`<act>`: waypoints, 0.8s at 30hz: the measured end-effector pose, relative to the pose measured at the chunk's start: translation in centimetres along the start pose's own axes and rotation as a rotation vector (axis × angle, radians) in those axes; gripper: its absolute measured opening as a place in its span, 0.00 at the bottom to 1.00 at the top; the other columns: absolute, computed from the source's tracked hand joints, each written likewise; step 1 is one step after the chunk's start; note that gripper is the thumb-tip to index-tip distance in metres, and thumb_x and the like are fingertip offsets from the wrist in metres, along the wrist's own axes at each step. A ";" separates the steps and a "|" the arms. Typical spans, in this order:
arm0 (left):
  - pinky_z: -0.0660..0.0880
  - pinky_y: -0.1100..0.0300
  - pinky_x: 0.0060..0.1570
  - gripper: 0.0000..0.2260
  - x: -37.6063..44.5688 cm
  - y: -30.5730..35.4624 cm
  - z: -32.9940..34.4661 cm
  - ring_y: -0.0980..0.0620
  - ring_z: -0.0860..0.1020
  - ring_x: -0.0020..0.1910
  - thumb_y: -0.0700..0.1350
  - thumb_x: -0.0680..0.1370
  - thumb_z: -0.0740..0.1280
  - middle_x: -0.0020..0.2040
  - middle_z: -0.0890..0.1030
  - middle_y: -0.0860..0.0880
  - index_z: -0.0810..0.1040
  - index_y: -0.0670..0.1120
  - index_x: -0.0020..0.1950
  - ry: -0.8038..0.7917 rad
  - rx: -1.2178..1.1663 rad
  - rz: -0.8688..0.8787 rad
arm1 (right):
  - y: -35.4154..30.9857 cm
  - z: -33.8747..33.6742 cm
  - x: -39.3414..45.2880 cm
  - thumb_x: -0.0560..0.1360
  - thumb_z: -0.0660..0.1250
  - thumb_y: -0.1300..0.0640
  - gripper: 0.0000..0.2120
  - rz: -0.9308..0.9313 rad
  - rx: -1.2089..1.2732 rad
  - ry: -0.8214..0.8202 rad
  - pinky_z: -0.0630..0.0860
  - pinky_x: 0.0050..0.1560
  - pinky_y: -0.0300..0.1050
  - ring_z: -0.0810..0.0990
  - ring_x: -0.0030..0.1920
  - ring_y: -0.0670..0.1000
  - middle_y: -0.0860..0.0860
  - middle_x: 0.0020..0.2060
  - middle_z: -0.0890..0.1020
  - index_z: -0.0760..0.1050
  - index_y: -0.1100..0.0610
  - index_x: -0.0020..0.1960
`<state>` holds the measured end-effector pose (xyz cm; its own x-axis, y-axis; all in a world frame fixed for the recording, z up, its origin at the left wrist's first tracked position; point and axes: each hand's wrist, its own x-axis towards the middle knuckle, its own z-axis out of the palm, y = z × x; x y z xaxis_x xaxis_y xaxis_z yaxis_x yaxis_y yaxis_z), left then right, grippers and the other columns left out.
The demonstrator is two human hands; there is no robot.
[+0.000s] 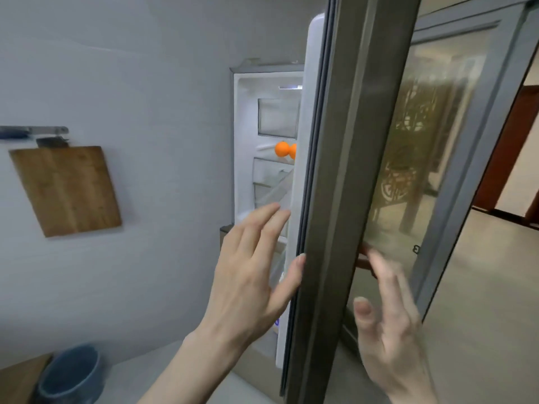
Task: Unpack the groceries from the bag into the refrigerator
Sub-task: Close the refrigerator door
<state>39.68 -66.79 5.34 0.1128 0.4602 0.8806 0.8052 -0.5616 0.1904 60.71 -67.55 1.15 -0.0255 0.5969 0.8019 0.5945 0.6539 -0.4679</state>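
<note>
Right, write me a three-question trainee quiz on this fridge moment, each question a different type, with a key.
1. True or false: the refrigerator door is fully shut.
2. Multiple choice: what hangs on the wall to the left of the refrigerator? A) a frying pan B) a wooden cutting board C) a towel
3. Short answer: what food shows on a shelf inside, and is either hand holding anything?

Key
1. False: it stands open, edge toward the camera.
2. B
3. Oranges. Neither: the left hand rests open at the door's inner edge, and the right hand is open against its outer face.
</note>
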 end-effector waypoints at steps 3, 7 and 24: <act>0.69 0.53 0.73 0.25 0.0 -1.3 -0.8 0.49 0.71 0.74 0.53 0.82 0.65 0.75 0.72 0.48 0.70 0.43 0.77 0.006 0.024 -0.009 | -0.4 2.2 1.2 0.83 0.48 0.30 0.28 -0.056 0.043 -0.086 0.69 0.68 0.36 0.70 0.74 0.42 0.40 0.74 0.69 0.58 0.36 0.80; 0.67 0.55 0.74 0.27 -0.2 -3.9 -1.5 0.50 0.70 0.75 0.53 0.82 0.64 0.75 0.72 0.49 0.67 0.44 0.79 0.046 0.064 -0.035 | -0.5 5.7 2.9 0.84 0.48 0.32 0.29 -0.141 0.029 -0.145 0.74 0.69 0.51 0.70 0.75 0.45 0.42 0.76 0.67 0.61 0.42 0.81; 0.63 0.61 0.76 0.31 1.7 -19.4 -1.4 0.54 0.65 0.79 0.51 0.82 0.64 0.79 0.67 0.48 0.61 0.41 0.82 0.076 0.028 -0.190 | 0.5 22.1 10.4 0.82 0.59 0.37 0.33 -0.107 -0.191 -0.252 0.66 0.76 0.57 0.58 0.82 0.52 0.45 0.83 0.52 0.52 0.40 0.84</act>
<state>23.38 -56.08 3.77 -0.0860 0.5022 0.8605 0.8239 -0.4498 0.3448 42.99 -50.76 1.08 -0.2793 0.6415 0.7145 0.7170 0.6343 -0.2892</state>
